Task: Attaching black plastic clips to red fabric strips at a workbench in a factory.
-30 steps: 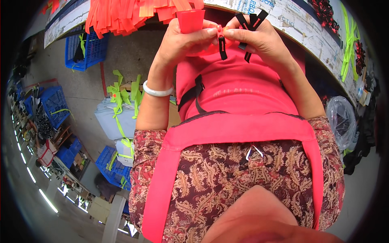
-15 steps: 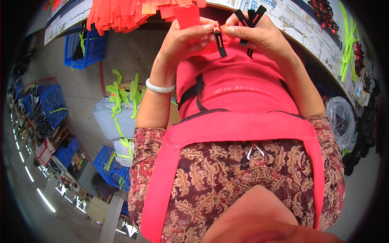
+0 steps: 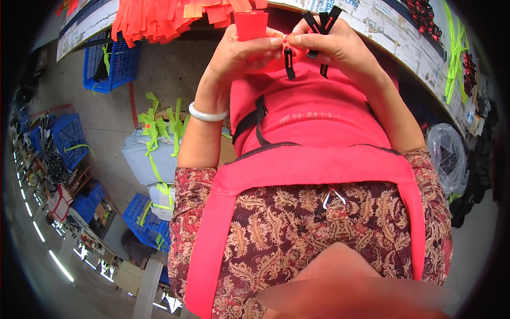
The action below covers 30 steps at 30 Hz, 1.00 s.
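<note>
My left hand (image 3: pixel 241 56) pinches a flat orange-red fabric strip (image 3: pixel 251 24) at the table edge, thumb and fingertips meeting my right hand. My right hand (image 3: pixel 337 45) holds several short black straps (image 3: pixel 322 21) fanned out above its fingers and pinches a small black strap piece (image 3: pixel 289 63) that hangs down against the orange strip. Both hands touch at the fingertips, above a red apron (image 3: pixel 313 114) with a black strap across it. A white bangle (image 3: pixel 207 114) sits on my left wrist.
A heap of orange strips (image 3: pixel 159 18) lies on the table's left part. Along the table's right side lie neon-yellow straps (image 3: pixel 457 40) and dark pieces. Blue crates (image 3: pixel 109 64) stand on the floor at left, with grey boxes draped in neon-yellow straps (image 3: pixel 154 138). A clear plastic bag (image 3: pixel 446 157) hangs right.
The hands have stayed together at the table edge, shifting slightly. The small black strap piece now hangs lower between the fingertips.
</note>
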Available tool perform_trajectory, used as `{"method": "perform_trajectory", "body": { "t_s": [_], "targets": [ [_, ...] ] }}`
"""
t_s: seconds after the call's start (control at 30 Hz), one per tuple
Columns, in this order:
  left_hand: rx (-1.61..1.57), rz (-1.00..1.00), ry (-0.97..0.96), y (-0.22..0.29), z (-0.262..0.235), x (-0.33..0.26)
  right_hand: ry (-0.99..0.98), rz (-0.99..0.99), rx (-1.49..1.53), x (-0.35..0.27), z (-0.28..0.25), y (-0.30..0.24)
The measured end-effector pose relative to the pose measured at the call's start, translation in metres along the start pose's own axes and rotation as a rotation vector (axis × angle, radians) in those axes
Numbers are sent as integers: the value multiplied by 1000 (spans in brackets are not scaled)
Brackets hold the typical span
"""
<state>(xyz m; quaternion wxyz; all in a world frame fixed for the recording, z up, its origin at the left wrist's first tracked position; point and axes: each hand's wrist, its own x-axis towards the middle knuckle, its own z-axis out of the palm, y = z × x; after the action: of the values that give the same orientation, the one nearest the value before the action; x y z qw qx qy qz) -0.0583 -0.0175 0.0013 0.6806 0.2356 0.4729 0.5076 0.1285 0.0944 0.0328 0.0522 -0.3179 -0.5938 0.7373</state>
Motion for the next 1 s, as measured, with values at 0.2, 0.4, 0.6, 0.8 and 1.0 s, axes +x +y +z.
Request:
{"method": "perform_trajectory", "body": {
  "t_s": [0.2,0.4,0.6,0.8,1.0],
  "targets": [
    [77,224,138,-16,8,11,246,-246,61,4,6,25],
    [191,445,169,-25,25,8,209,-393,45,0,7,25],
    [310,581,181,-25,29,7,167,-672,-199,0,6,24],
    [322,577,186,-26,28,4,216,-768,-311,3,9,27],
    [293,517,171,-26,29,1,228,-743,-264,-1,13,29]
  ]
}}
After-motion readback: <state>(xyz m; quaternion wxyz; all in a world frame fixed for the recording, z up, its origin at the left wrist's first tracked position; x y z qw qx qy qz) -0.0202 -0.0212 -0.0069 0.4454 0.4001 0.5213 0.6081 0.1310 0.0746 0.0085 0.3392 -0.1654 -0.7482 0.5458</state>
